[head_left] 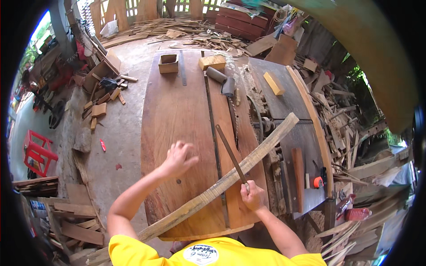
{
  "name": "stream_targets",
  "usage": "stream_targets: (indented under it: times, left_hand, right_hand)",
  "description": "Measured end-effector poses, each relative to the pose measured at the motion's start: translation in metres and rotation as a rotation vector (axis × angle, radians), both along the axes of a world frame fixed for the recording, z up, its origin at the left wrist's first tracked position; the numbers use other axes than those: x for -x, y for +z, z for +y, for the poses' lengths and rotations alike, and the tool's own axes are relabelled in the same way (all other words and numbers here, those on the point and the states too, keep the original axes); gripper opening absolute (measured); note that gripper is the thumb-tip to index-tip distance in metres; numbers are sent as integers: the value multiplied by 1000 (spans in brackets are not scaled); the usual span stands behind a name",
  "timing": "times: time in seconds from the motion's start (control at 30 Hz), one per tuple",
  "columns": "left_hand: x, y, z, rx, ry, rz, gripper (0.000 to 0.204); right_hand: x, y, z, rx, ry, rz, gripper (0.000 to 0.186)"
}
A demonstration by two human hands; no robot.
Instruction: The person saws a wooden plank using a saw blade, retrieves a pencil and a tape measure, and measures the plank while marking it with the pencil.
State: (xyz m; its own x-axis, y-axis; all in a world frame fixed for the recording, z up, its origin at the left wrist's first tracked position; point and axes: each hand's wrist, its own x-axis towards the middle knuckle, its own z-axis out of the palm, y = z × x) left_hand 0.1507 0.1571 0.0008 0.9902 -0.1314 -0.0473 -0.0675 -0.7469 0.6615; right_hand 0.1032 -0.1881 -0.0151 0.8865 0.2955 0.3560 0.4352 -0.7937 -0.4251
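Observation:
My right hand (253, 195) is closed around the near end of a long, thin, dark bar that looks like a file (230, 152). The bar points away and to the left, crossing over a long, slightly curved wooden plank (213, 189). Diagonally across the wooden worktable (177, 111) lies the plank, from the lower left to the upper right. Raised over the table's left part, my left hand (179, 158) has its fingers apart and slightly curled, with nothing in them. Whether the bar touches the plank I cannot tell.
A square wooden box (168, 64), a wooden block (212, 62) and dark grey rolls (220, 80) sit at the table's far end. Another block (274, 83) and an orange tape measure (318, 182) rest on the dark metal top (290, 106). Scrap wood surrounds the table.

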Motion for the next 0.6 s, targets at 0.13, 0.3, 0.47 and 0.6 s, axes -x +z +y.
stream_targets:
  times: [0.13,0.3,0.47,0.6]
  left_hand:
    - [95,29,-32,-69,-15,-21,57]
    - [172,43,-77,-229,171,-82,57]
    - [190,22,-109,-233,345,-101,54]
    - [175,9,-127,-222,419,-217,52]
  right_hand:
    - [2,2,-1,-35,24,15,15]
    - [5,0,-9,-63,44,35,17]
    - [8,2,-14,-98,81,45,18]
    - [5,-2,-16,-168,95,103,17]
